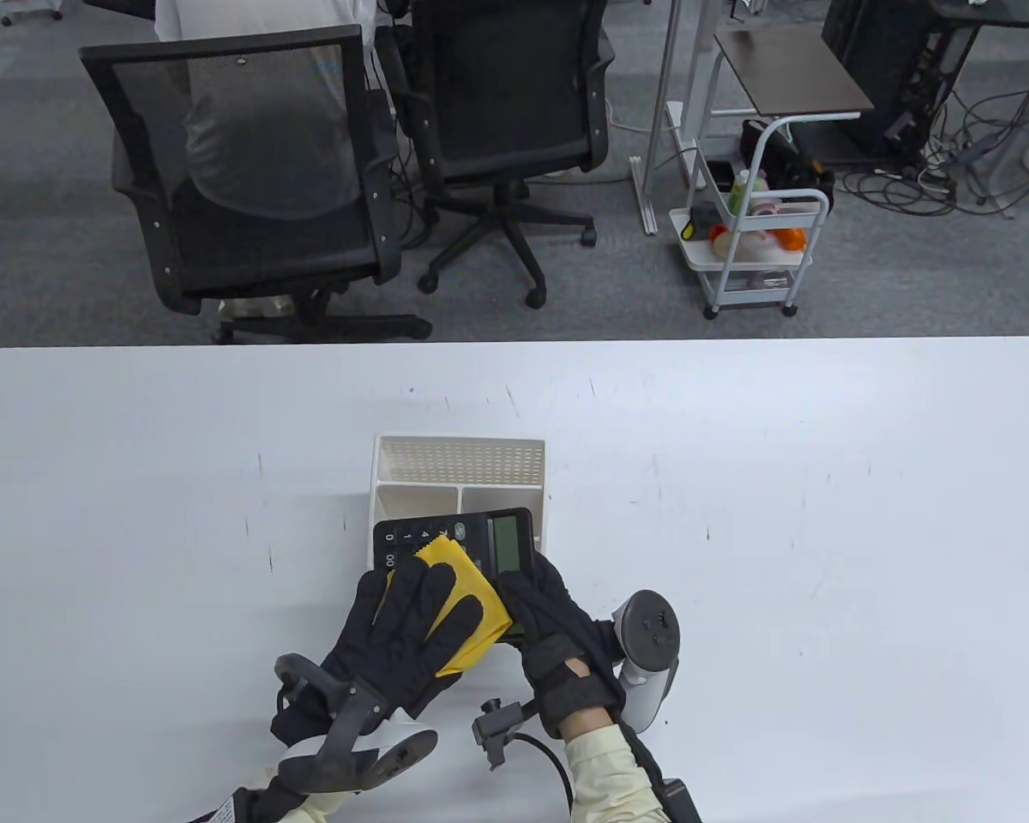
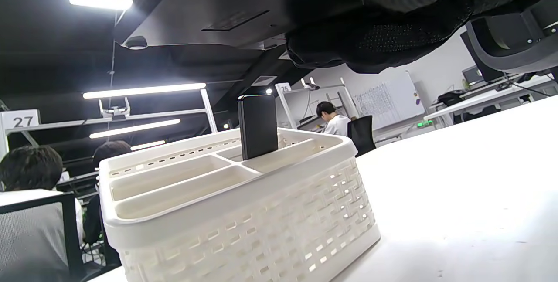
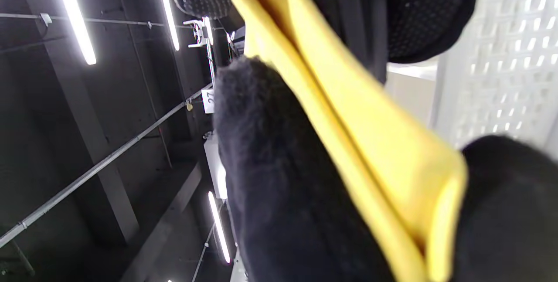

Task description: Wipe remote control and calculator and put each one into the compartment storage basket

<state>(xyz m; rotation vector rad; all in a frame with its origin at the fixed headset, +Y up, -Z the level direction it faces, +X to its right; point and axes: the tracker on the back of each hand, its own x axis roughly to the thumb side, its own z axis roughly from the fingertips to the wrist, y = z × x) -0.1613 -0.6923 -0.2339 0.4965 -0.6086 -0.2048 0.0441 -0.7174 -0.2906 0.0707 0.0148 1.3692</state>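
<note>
The left hand (image 1: 412,634) is pressing the yellow cloth (image 1: 467,600) flat on the calculator (image 1: 454,540), which the right hand (image 1: 549,617) is gripping above the counter (image 1: 823,514), at the basket's (image 1: 459,463) 6 o'clock. The remote (image 2: 258,126) is standing inside. Wiping is under way; next, likely lowering the calculator into a free compartment.

One calculator (image 1: 454,536), one cloth (image 1: 467,600), one basket (image 1: 459,463)

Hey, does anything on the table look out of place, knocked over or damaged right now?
Nothing stands out. The basket sits upright on the table, with the remote control standing on end in one compartment. The calculator is held up over the basket by the right hand while the left hand presses the yellow cloth on it.
</note>
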